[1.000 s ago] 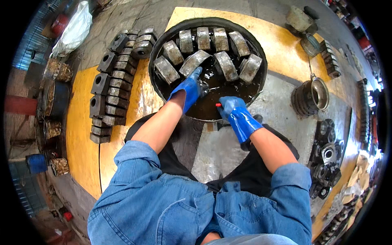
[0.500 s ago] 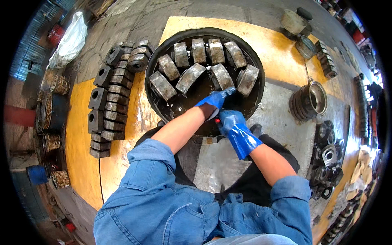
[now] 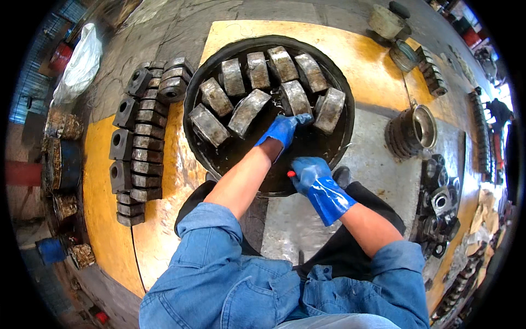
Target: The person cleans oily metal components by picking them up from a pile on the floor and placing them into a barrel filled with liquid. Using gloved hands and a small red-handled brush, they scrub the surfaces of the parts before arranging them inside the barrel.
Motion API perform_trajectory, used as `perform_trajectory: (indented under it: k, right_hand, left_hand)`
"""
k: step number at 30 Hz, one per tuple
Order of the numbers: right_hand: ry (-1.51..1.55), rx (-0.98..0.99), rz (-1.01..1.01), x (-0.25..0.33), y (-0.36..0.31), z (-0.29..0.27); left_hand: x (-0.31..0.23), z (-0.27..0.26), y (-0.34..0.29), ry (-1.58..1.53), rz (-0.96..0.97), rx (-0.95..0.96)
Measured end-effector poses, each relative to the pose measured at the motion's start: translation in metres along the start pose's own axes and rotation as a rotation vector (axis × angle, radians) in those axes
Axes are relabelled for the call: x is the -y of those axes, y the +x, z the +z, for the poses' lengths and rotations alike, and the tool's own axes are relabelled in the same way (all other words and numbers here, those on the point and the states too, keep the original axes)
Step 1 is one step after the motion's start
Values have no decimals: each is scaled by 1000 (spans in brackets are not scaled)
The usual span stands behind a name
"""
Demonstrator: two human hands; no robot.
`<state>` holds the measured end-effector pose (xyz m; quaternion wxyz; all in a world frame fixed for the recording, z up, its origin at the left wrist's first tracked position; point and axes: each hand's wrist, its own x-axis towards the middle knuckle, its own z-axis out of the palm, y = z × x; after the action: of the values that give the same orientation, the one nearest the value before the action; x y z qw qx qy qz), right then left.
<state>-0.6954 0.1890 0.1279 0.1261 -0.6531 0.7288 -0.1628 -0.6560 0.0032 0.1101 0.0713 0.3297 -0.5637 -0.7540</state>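
Observation:
A round black basin [image 3: 200, 93] of dark liquid holds several grey metal blocks [image 3: 246, 112] leaning in rows. My left hand [image 3: 285, 129], in a blue glove, reaches into the basin and touches the lower end of one block [image 3: 296, 97] near the middle right. My right hand [image 3: 309, 174], also in a blue glove, is at the basin's near rim, closed around a small tool with a red end [image 3: 291, 174]. Both forearms are bare below rolled blue denim sleeves.
A stack of dark metal blocks with holes [image 3: 137, 148] lies left of the basin on the yellow and grey floor. A ribbed metal cylinder [image 3: 411, 131] stands to the right, with more metal parts [image 3: 438, 203] along the right edge. A white bag [image 3: 79, 66] lies far left.
My left hand has moved right and farther into the basin, onto a block near the middle right. My right hand has stayed at the near rim with the red-ended tool.

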Motion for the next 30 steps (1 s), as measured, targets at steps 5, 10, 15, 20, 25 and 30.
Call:
perform_trajectory:
  k: [5,10,15,20,25,30]
  right_hand:
    - [4,0,-3,-1,-2,2]
    - [10,-26,17,5,0,0]
    - [-19,-1,69,-1,-1,5]
    - [-30,-27,62,2,-4,1]
    - [-13,-31,52,3,-3,1]
    - [9,-88,24,1,-4,7]
  left_hand:
    - [-10,-13,2,43,-163,-25]
    - [-8,-22,-34,-431,-202,42]
    - [-4,-37,-79,-867,-310,226]
    - [-15,-51,-115,-538,-364,-153]
    - [-8,-91,-119,477,-171,-252]
    - [-10,-94,-110,1034,-47,-241]
